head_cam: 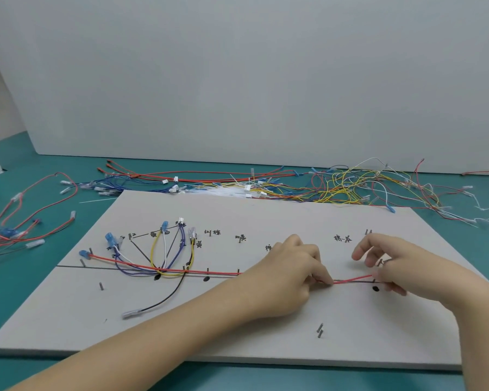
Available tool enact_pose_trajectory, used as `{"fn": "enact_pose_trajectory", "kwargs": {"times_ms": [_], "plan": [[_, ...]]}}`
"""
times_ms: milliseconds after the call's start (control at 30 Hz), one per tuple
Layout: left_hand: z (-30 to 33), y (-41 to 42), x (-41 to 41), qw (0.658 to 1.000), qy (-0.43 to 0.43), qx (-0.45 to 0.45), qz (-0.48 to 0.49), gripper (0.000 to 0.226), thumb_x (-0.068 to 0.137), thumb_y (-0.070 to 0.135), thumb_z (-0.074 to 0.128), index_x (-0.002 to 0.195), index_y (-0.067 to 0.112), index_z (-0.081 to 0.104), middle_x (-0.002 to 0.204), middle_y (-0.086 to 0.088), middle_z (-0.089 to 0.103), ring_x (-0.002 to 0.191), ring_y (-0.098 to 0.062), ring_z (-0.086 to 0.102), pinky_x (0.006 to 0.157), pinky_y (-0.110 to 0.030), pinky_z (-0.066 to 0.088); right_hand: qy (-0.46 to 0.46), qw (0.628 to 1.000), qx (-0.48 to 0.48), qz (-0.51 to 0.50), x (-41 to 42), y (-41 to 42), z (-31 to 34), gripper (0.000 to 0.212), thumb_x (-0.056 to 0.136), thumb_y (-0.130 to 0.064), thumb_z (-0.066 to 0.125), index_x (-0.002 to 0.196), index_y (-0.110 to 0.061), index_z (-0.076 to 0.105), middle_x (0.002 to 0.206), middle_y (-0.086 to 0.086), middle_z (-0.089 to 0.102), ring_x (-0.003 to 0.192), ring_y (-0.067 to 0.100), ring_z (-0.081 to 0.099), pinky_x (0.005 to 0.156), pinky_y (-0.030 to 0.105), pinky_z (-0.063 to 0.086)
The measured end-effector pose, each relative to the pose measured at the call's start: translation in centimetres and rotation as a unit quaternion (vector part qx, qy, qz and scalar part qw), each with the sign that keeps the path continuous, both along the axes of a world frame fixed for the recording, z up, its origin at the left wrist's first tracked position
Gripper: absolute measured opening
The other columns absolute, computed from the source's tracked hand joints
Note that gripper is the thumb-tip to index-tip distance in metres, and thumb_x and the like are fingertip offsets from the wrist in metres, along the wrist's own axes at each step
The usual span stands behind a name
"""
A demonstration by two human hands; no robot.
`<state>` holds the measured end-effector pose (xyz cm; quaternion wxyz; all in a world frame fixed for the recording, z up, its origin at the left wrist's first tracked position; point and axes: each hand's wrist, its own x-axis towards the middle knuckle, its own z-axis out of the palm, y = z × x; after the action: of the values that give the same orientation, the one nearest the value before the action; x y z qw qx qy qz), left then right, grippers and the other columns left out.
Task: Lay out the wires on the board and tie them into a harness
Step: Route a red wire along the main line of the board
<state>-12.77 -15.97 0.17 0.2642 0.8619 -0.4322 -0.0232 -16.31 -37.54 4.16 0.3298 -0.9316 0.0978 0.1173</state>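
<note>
Routing the long red wire (164, 268) along the trunk line of the board (266, 328). Your left hand (291, 266) pinches the red wire between thumb and fingertips where it leaves the row of pins (208, 270), and your right hand (387, 263) grasps its free end near the right-hand pin (374, 280), fingers curled about it; whether the terminal itself sits in your fingers cannot be made out, since the hand covers it. The wire's other end, a blue terminal (83, 253), lies at the far-left pin, and from there the wire runs straight over the drawn line, crossing the loops of yellow wire (153, 249), purple wire (178, 253) and white wire (165, 249) already draped on their upper pins. A black wire (167, 297) trails forward off the junction, its clear terminal loose on the board. To do this step well, keep light tension between your two hands so the wire lies flat on the drawn line, seat it on the same side of each pin as the run behind it, and bring the end to its labelled pin before you let go with the left hand. The unsorted wire stock (336, 187) lies on the green table (26, 277) beyond the board's far edge.
</note>
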Motion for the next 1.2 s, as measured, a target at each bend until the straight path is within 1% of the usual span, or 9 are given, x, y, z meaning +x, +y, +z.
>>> {"fn": "enact_pose_trajectory", "kwargs": {"times_ms": [67,167,333,467,600,733,833,1067,1200], "plan": [[0.0,-0.1,-0.2,1.0,-0.005,0.011,0.005,0.043,0.092,0.0,0.045,0.118,0.026,0.068,0.106,0.005,0.056,0.102,-0.018,0.035,0.086,-0.034,0.033,0.005,0.999,-0.053,0.004,0.6,0.4,0.1,0.042,0.084,0.009,0.033,0.092,-0.023,0.059,0.092,0.007,0.055,0.06,0.017,0.06,0.056,0.028,0.044],[-0.1,-0.2,-0.3,1.0,-0.015,0.027,0.006,0.047,0.091,-0.002,0.042,0.12,0.028,0.063,0.107,0.004,0.052,0.102,-0.019,0.033,0.082,-0.032,0.03,0.014,0.996,-0.089,-0.009,1.2,0.4,0.4,0.037,0.083,0.009,0.038,0.088,-0.021,0.059,0.088,0.009,0.06,0.071,0.021,0.065,0.075,0.037,0.054],[-0.5,-0.6,-0.5,0.997,-0.05,0.067,-0.007,0.06,0.09,-0.001,0.039,0.135,0.037,0.05,0.111,0.002,0.043,0.093,-0.016,0.022,0.078,-0.03,0.021,0.018,0.994,-0.106,-0.02,1.1,0.2,1.0,0.034,0.082,0.009,0.044,0.085,-0.02,0.062,0.084,0.009,0.065,0.072,0.022,0.066,0.068,0.03,0.049],[-0.6,-0.7,-0.5,0.997,-0.044,0.063,-0.002,0.063,0.088,-0.002,0.038,0.134,0.04,0.05,0.107,0.003,0.041,0.092,-0.016,0.02,0.08,-0.032,0.019,0.004,0.992,-0.124,-0.022,1.1,0.8,1.0,0.034,0.081,0.007,0.049,0.084,-0.024,0.063,0.085,0.002,0.064,0.078,0.017,0.063,0.062,0.026,0.044],[-0.8,-0.8,-0.6,0.999,0.01,0.045,0.004,0.068,0.086,-0.007,0.034,0.134,0.037,0.051,0.106,0.003,0.037,0.098,-0.019,0.026,0.092,-0.035,0.03,-0.021,0.977,-0.207,-0.055,1.0,1.5,0.4,0.03,0.078,-0.001,0.058,0.08,-0.03,0.06,0.085,-0.007,0.06,0.085,0.015,0.057,0.073,0.028,0.035],[-1.0,-0.7,-0.8,0.999,0.042,0.021,0.012,0.07,0.084,-0.011,0.032,0.135,0.034,0.052,0.109,-0.001,0.038,0.102,-0.02,0.03,0.095,-0.033,0.03,-0.084,0.979,-0.112,-0.146,0.7,1.5,0.1,0.014,0.075,-0.008,0.069,0.068,-0.012,0.058,0.065,0.003,0.059,0.059,0.02,0.054,0.053,0.026,0.035],[-1.1,-0.8,-0.8,0.999,0.047,0.015,0.013,0.07,0.084,-0.011,0.032,0.135,0.033,0.051,0.109,-0.001,0.038,0.101,-0.02,0.031,0.093,-0.031,0.03,0.002,0.985,-0.097,-0.144,0.3,1.4,0.1,0.028,0.08,-0.021,0.069,0.057,-0.009,0.058,0.044,0.003,0.058,0.036,0.017,0.048,0.047,0.023,0.033],[-1.2,-0.7,-0.9,0.995,0.089,-0.029,0.037,0.066,0.087,-0.011,0.029,0.138,0.028,0.044,0.109,-0.004,0.04,0.109,-0.022,0.035,0.102,-0.035,0.031,0.103,0.98,-0.07,-0.154,-0.3,1.7,0.0,0.044,0.092,-0.031,0.054,0.057,-0.005,0.062,0.05,0.015,0.065,0.033,0.019,0.044,0.042,0.019,0.031],[-1.2,-0.6,-0.8,0.994,0.094,-0.042,0.039,0.063,0.088,-0.011,0.029,0.134,0.027,0.049,0.108,-0.005,0.041,0.109,-0.023,0.036,0.102,-0.037,0.032,0.087,0.981,-0.059,-0.162,-0.2,1.4,-0.5,0.037,0.09,-0.021,0.053,0.058,-0.005,0.064,0.054,0.017,0.067,0.031,0.016,0.044,0.042,0.02,0.031]]}}
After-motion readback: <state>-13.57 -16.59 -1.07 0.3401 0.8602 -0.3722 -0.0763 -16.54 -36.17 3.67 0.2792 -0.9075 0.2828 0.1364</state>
